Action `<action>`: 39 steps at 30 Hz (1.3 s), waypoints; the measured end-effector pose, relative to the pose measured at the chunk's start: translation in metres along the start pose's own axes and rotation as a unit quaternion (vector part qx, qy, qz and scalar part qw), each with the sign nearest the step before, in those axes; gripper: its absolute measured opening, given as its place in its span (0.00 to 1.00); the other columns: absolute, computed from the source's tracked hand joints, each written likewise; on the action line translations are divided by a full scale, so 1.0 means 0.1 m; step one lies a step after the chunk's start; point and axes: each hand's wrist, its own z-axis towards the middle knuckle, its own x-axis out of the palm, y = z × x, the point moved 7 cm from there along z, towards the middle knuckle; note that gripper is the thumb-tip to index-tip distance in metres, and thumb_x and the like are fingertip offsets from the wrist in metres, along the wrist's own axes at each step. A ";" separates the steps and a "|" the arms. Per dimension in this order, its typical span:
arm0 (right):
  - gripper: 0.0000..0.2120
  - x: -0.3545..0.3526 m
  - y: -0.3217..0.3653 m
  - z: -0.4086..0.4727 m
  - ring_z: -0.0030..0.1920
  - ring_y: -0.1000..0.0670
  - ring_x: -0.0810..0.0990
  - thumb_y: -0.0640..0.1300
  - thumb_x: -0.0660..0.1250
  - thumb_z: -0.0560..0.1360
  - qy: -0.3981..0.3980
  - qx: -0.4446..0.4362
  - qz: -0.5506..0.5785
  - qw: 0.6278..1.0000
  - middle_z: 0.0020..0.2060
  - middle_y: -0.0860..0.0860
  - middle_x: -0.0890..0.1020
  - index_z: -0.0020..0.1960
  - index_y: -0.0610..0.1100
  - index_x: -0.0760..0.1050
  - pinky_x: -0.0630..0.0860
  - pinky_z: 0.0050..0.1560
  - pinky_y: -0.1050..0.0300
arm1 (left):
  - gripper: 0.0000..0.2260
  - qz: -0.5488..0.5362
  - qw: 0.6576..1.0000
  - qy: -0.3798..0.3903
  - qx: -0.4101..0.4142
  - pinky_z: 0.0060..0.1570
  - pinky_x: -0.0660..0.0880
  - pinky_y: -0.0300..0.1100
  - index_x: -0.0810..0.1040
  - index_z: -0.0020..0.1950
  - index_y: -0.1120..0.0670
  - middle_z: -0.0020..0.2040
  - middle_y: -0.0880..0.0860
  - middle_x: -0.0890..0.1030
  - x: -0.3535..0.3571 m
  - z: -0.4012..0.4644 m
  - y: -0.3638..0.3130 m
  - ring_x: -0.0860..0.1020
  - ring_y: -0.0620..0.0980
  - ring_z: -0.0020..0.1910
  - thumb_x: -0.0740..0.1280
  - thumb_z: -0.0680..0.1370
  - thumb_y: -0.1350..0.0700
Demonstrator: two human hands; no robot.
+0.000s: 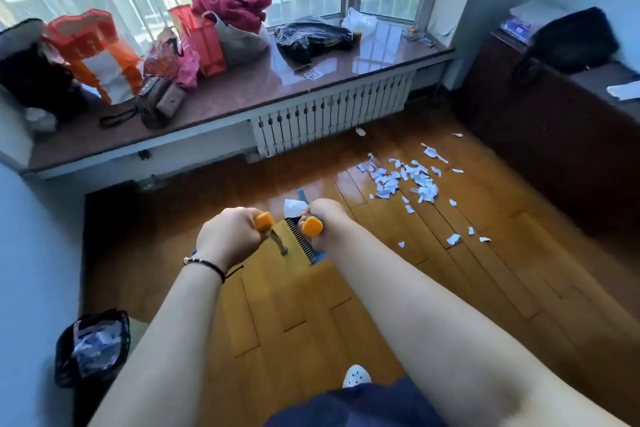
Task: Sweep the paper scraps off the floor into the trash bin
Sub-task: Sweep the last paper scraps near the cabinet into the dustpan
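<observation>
- Hands point(230, 239) point(322, 215) each clench an orange-capped handle point(264, 222), broom and dustpan point(304, 239) ready.
- Scraps point(405, 180) lie ahead; bin point(93, 347) waits behind left.

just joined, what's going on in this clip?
A person is standing on a wooden floor, each hand gripping an orange-capped handle: left hand on one, right hand on the other. Below them is a blue dustpan with a comb edge, with a white scrap in it. Most white paper scraps still lie scattered ahead to the right. The black-bagged trash bin sits at the lower left, already holding some paper.
</observation>
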 end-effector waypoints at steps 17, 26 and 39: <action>0.13 -2.33 0.37 1.03 0.15 0.50 0.73 0.36 0.56 0.76 -0.125 0.136 0.325 0.928 0.42 0.44 0.77 0.57 0.42 0.74 0.71 0.18 0.65 | 0.08 0.064 0.979 0.105 0.162 0.40 0.74 0.43 0.76 0.42 0.49 0.41 0.49 0.79 0.84 1.91 -2.53 0.79 0.54 0.40 0.67 0.78 0.46; 0.06 -3.18 0.50 1.50 0.13 0.52 0.69 0.37 0.57 0.78 -0.116 0.193 0.378 0.898 0.19 0.47 0.71 0.47 0.40 0.72 0.67 0.15 0.67 | 0.09 0.106 0.956 0.162 0.221 0.34 0.70 0.40 0.72 0.39 0.48 0.38 0.47 0.77 1.42 2.72 -3.32 0.79 0.52 0.39 0.64 0.79 0.51; 0.15 -4.25 0.17 1.93 0.11 0.52 0.68 0.38 0.54 0.80 -0.182 0.242 0.354 0.885 0.24 0.48 0.72 0.36 0.41 0.69 0.66 0.13 0.66 | 0.08 0.208 0.928 0.184 0.247 0.30 0.70 0.40 0.78 0.44 0.50 0.37 0.50 0.79 2.00 3.34 -4.15 0.78 0.51 0.34 0.63 0.81 0.50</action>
